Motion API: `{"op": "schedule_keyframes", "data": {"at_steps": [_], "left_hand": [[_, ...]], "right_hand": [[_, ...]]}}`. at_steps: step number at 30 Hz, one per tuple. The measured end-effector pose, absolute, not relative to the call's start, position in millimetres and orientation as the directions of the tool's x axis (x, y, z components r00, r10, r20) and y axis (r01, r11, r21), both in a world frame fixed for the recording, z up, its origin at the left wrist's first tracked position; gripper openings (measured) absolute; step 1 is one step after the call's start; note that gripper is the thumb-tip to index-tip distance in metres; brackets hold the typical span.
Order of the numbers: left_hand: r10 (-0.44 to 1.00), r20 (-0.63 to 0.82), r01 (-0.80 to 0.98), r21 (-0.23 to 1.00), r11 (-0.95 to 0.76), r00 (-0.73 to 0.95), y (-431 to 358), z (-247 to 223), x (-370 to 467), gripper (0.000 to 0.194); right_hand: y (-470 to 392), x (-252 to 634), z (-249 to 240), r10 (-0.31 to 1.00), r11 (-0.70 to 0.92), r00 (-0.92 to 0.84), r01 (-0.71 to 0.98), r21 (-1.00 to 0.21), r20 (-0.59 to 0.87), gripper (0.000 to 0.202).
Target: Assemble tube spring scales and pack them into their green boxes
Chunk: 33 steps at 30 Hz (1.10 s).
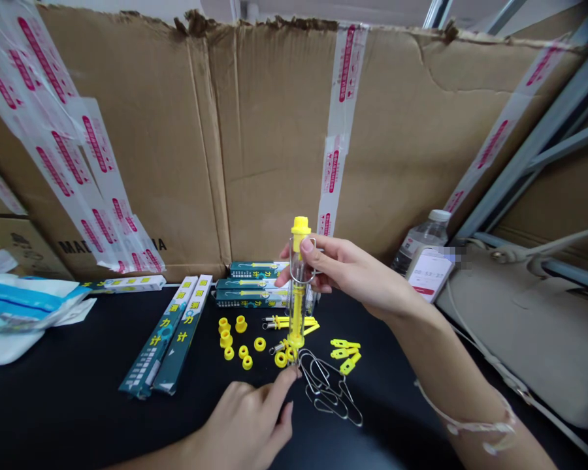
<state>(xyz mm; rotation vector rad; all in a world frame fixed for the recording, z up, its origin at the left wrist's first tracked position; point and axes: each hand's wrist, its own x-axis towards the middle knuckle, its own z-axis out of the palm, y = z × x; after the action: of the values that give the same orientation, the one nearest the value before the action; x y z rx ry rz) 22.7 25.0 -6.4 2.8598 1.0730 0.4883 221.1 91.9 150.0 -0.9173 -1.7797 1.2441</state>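
Note:
My right hand [340, 264] grips a clear tube [297, 297] with a yellow cap and yellow inner part, held upright. A metal wire loop rests around the tube by my thumb. My left hand [255, 414] is below, its index fingertip at the tube's bottom end and the other fingers curled; whether it pinches anything there is too small to tell. Under and beside the tube lie metal wire hooks [326, 391], small yellow rings [259, 344], yellow collars [226, 338], yellow rods with springs [279, 322] and flat yellow tabs [343, 353].
Printed narrow boxes [183, 339] lie on the black table [63, 418], with more boxes [252, 294] behind the tube. At the left is a blue and white plastic bag [24, 313]. A bottle [428, 235], a phone [430, 273] and a beige bag [534, 313] are right; cardboard [274, 130] stands behind.

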Motion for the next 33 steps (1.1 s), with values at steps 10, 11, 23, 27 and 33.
{"op": "schedule_keyframes", "data": {"at_steps": [10,11,23,27,33], "left_hand": [[0.610,0.419,0.654,0.049,-0.755,0.672,29,-22,22,0.062],[0.595,0.435,0.652,0.026,-0.758,0.676,29,-23,22,0.061],[0.511,0.487,0.622,-0.089,-0.778,0.708,29,-21,20,0.044],[0.492,0.471,0.609,-0.129,-0.782,0.732,29,-21,19,0.045],[0.458,0.459,0.597,-0.220,-0.771,0.761,28,-20,16,0.048]], "right_hand": [[95,227,151,0.853,0.286,-0.472,0.071,-0.956,0.220,0.027],[95,227,151,0.860,0.269,-0.468,0.076,-0.960,0.204,0.028],[97,230,148,0.875,0.155,-0.469,0.041,-0.987,0.118,0.032],[93,233,152,0.879,0.164,-0.462,0.056,-0.985,0.120,0.031],[88,234,158,0.893,0.160,-0.435,0.064,-0.985,0.116,0.027]]}}
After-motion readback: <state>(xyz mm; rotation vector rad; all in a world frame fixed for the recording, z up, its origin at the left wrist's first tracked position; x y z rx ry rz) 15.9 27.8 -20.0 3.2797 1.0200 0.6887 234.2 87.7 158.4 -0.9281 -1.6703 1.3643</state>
